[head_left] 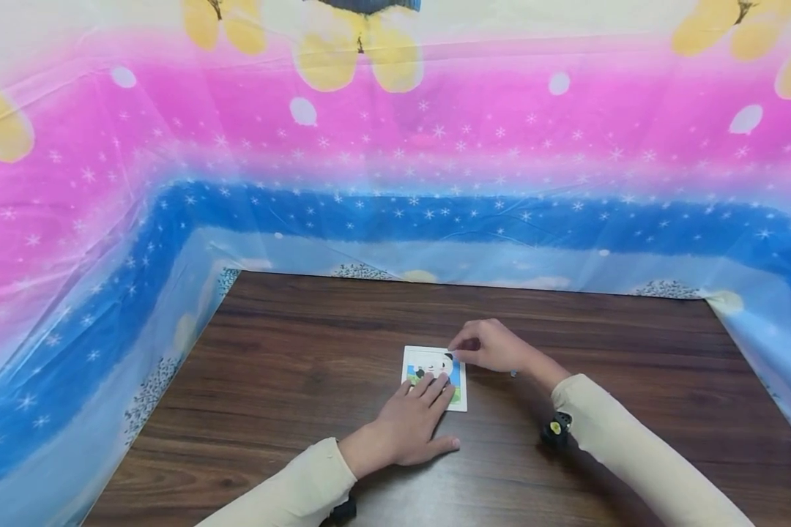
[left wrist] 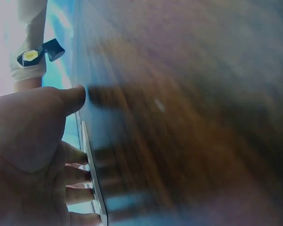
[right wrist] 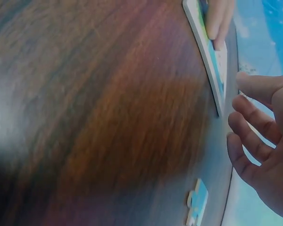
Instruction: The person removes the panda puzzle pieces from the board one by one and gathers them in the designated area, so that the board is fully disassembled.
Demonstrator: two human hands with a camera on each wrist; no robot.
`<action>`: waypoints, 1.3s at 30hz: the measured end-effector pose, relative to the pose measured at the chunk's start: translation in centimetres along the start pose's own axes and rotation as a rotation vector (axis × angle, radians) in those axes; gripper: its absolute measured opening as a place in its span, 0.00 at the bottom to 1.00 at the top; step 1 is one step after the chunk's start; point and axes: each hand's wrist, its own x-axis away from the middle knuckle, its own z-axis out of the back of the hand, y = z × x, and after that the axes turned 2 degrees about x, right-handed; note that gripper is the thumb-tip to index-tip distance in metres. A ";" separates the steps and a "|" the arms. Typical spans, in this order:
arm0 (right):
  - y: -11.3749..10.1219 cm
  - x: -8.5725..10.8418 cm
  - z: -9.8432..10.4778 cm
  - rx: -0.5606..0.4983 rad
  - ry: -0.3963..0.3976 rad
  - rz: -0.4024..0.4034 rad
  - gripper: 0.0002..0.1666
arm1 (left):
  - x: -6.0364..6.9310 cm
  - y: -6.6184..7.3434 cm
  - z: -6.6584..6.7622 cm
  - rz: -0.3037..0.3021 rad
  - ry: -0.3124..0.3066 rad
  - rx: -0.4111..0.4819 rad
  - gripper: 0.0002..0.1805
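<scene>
Pale sleeves [head_left: 286, 487], nearest the camera, lead my two arms in over the dark wood-grain counter [head_left: 290, 380]. On it lies a small white-bordered picture board [head_left: 425, 352], face up, showing a panda face [head_left: 440, 363]. My left hand [head_left: 411, 428] lies palm down with fingers extended across the board's lower part, its thumb stretched out beside the board over the counter. My right hand [head_left: 497, 348] stands at the upper right corner, fingers bent, thumb and forefinger narrowed to a slight gap or none; I cannot tell whether they pinch anything. In the right wrist view, a small loose piece [right wrist: 198, 202], blue and white, lies on the counter, apart from the board. I judge the step in hand to be fine work on the picture at that corner. Good practice, as I read it, is to rest the left fingers flat and light, with enough weight to stop the thin board sliding; to work the right fingertips close to the surface, lining up any edge with the border before pressing; and to lean evenly, so that the board neither tips nor turns askew.
</scene>
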 end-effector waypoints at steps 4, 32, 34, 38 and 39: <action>-0.4 -0.5 -0.6 0.016 -0.018 0.027 0.08 | 0.0 0.1 -0.1 0.003 0.012 -0.017 0.45; -1.1 -0.3 -0.5 0.002 -0.029 0.059 0.11 | 0.0 0.2 0.0 0.007 0.039 0.009 0.45; -1.0 0.0 -0.2 -0.009 -0.007 0.059 0.11 | 0.0 0.2 -0.1 0.006 0.043 0.002 0.45; -0.5 0.9 0.9 -0.016 0.020 0.064 0.12 | 0.1 0.2 -0.1 0.005 0.048 -0.012 0.45; -0.3 1.2 1.3 -0.018 0.025 0.062 0.13 | 0.1 0.2 -0.1 0.005 0.048 -0.010 0.45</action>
